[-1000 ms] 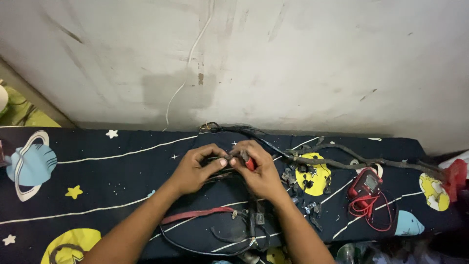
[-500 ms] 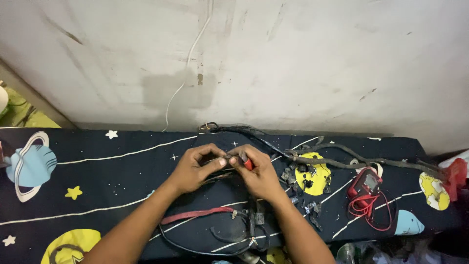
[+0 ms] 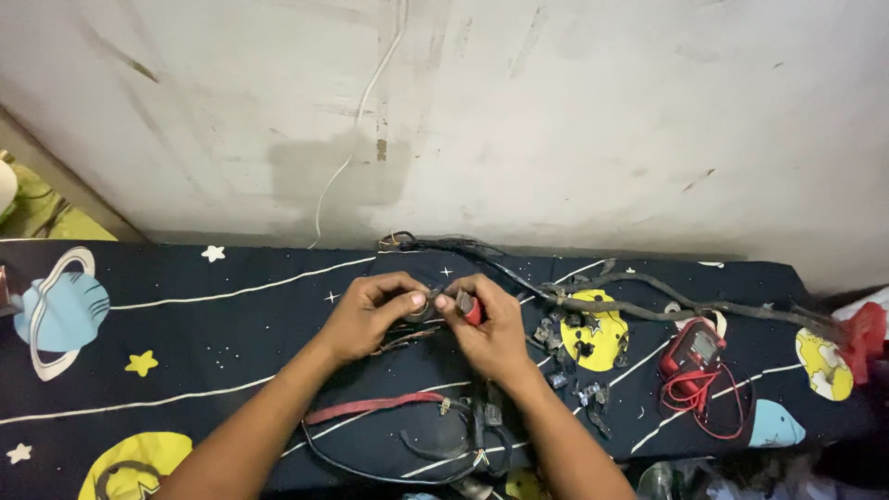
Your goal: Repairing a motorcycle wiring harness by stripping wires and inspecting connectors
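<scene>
My left hand (image 3: pixel 370 315) and my right hand (image 3: pixel 489 324) meet over a dark space-print cloth (image 3: pixel 213 306), fingertips almost touching. Between them they pinch a small part of a wire bundle (image 3: pixel 403 341); thin wires trail down-left from it. A red-handled tool (image 3: pixel 472 310) is in my right hand, mostly hidden by the fingers. A red strap-like wire (image 3: pixel 370 406) and black looped cables (image 3: pixel 435 454) lie just below my wrists.
A long black wiring harness (image 3: pixel 648 301) runs along the cloth's far edge to the right. Several small black connectors (image 3: pixel 569 356) lie right of my right hand. A red multimeter (image 3: pixel 694 347) with red leads sits further right. A white cable (image 3: pixel 356 120) hangs on the wall.
Both hands stay at the same spot; only the fingers have shifted slightly on the small part.
</scene>
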